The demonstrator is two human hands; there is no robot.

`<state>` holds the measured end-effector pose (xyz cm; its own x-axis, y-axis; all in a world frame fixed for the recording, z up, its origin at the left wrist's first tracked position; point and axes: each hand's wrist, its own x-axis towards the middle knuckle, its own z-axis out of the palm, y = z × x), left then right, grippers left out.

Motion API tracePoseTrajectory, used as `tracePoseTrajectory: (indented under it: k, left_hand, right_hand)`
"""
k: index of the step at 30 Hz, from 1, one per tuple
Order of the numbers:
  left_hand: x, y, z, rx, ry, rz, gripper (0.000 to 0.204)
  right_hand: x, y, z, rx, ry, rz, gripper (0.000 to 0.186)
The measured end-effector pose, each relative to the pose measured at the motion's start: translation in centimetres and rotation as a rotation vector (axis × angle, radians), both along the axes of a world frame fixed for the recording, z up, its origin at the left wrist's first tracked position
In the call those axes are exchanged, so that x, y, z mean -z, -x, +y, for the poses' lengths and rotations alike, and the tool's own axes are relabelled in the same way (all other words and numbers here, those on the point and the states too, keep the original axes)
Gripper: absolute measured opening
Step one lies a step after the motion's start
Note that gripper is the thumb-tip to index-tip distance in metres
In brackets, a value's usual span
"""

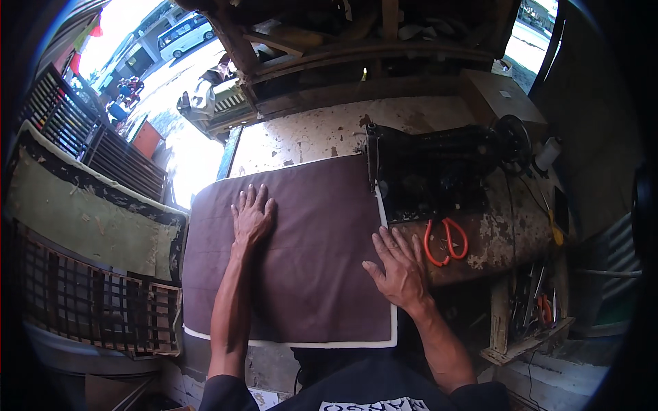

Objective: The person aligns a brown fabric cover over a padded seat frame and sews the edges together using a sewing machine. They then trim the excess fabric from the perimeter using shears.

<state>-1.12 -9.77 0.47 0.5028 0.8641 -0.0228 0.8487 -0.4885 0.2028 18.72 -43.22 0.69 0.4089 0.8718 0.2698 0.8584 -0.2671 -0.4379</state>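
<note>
A large brown panel of fabric or leather [308, 274] with white edging lies across the worn table in front of me. Its far right corner sits at the needle end of a black sewing machine [439, 161]. My left hand [253, 216] rests flat on the panel's left half, fingers stretched toward the far edge. At the panel's right edge, my right hand [401, 274] lies with its fingers extended over the white edging [382, 209]. Just right of it are the orange-red handles of scissors [445, 243]; their blades are hidden. Neither hand holds anything.
A thread spool [547, 154] stands beside the machine's handwheel [513, 135]. A cardboard box [504, 99] is at the back right. Tools hang in a wooden rack [531, 342] at lower right. A torn, webbed seat frame [96, 219] stands on the left.
</note>
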Motion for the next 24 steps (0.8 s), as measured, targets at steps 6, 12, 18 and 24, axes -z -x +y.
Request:
tracePoseTrajectory:
  k: [6, 12, 18, 24]
  left_hand:
    - [-0.3, -0.9, 1.3, 0.0, 0.006, 0.004, 0.066]
    - [-0.2, -1.7, 2.0, 0.001, 0.005, 0.005, 0.066]
    - [-0.1, -2.0, 2.7, -0.003, 0.0, 0.006, 0.066]
    - [0.2, -2.2, 3.0, -0.017, -0.007, 0.006, 0.066]
  right_hand:
    - [-0.3, 0.1, 0.2, 0.002, -0.02, -0.031, 0.061]
    - [-0.2, 0.1, 0.4, 0.032, -0.042, -0.049, 0.058]
    - [-0.3, 0.1, 0.5, 0.045, -0.051, -0.042, 0.055]
    - [-0.4, 0.2, 0.6, 0.06, -0.043, -0.042, 0.054]
